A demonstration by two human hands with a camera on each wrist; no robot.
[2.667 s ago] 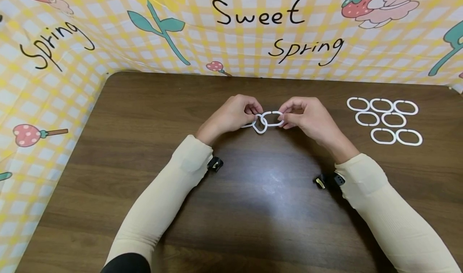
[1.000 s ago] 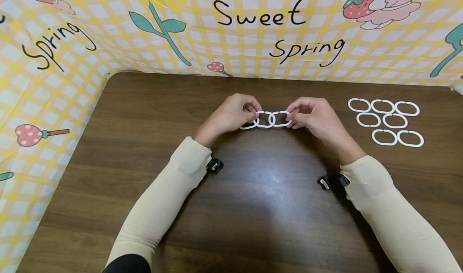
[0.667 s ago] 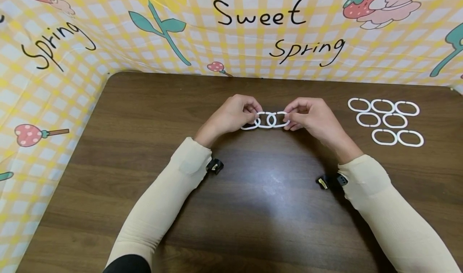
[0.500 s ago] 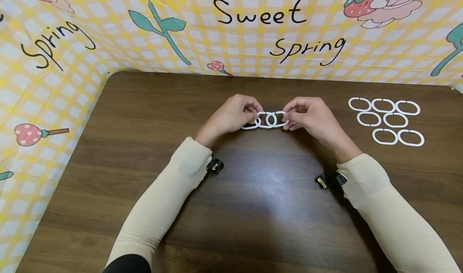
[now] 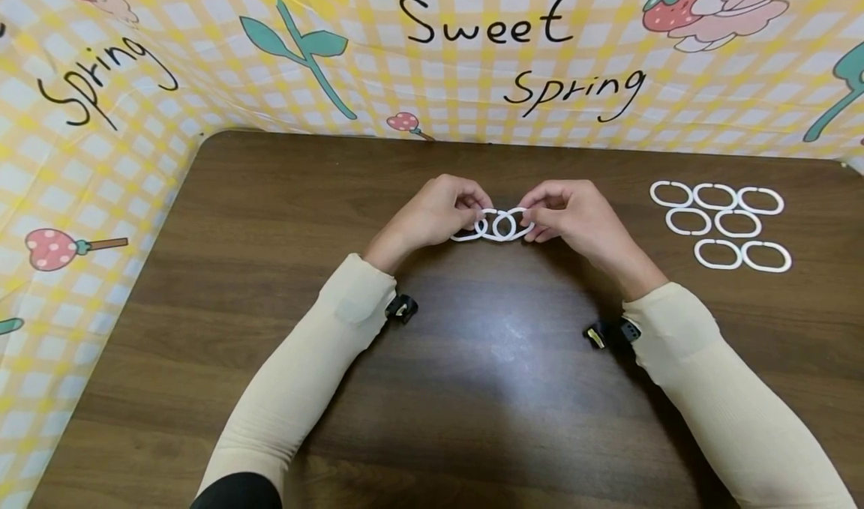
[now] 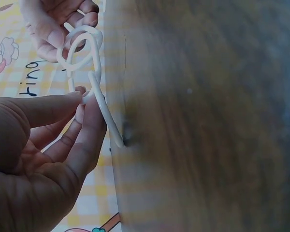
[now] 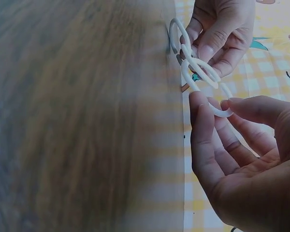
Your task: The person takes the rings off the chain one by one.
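In the head view, three white oval plastic chain links hang together in a short row between the hands, above the back of the table. My left hand (image 5: 445, 209) pinches the middle link (image 5: 497, 239) at its left end between thumb and fingertips. From that end the left link (image 6: 108, 116) dangles down toward the tabletop, partly behind the left hand in the head view. My right hand (image 5: 570, 213) pinches the outer end of the right link (image 7: 223, 113) with thumb and index finger. The middle and right links overlap widely, each passing through the other.
Several loose white links (image 5: 718, 255) lie in three rows on the brown wooden table (image 5: 499, 389), at the back right. A yellow checked cloth (image 5: 432, 67) with printed words rises along the back and left edges. Small black cameras (image 5: 402, 309) sit at both wrists.
The middle link, tilted at first, was drawn out level with the right link. Since then my right hand has moved left, so these two links overlap more. My left hand stays nearly still.
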